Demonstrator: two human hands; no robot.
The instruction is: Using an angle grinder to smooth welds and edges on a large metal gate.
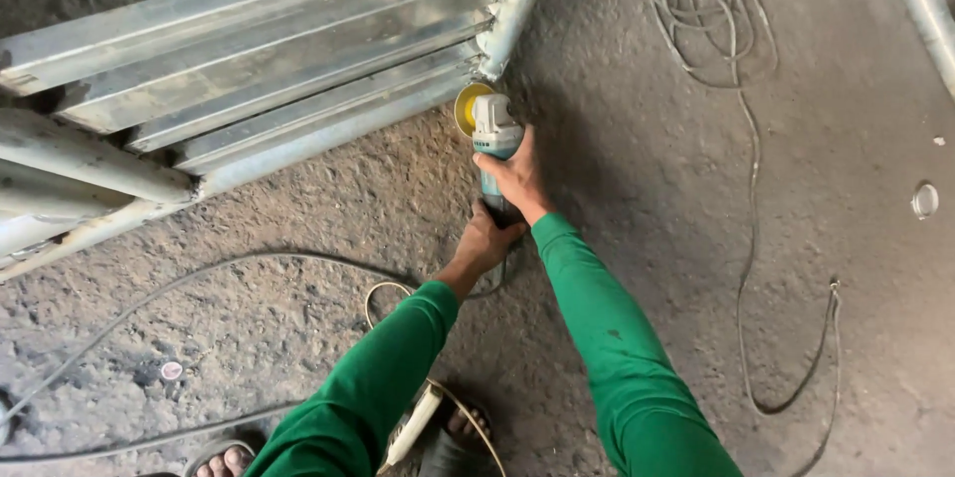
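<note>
No packages, signs or screens appear anywhere in this view. The one label-like mark is a small pale patch [490, 117] on the white head of the teal angle grinder [494, 144], just behind its yellow disc; it is too small and blurred to make out its shape or colours further.

- Rough grey concrete floor [637, 169], dusty and pitted.
- Metal frame [269, 59] of ribbed sheet and tubes lying at upper left.
- Coiled cable [711, 9] at top; 1 loose cable [199, 273] at lower left.
- Small round cap [171, 371] near that cable.
</note>
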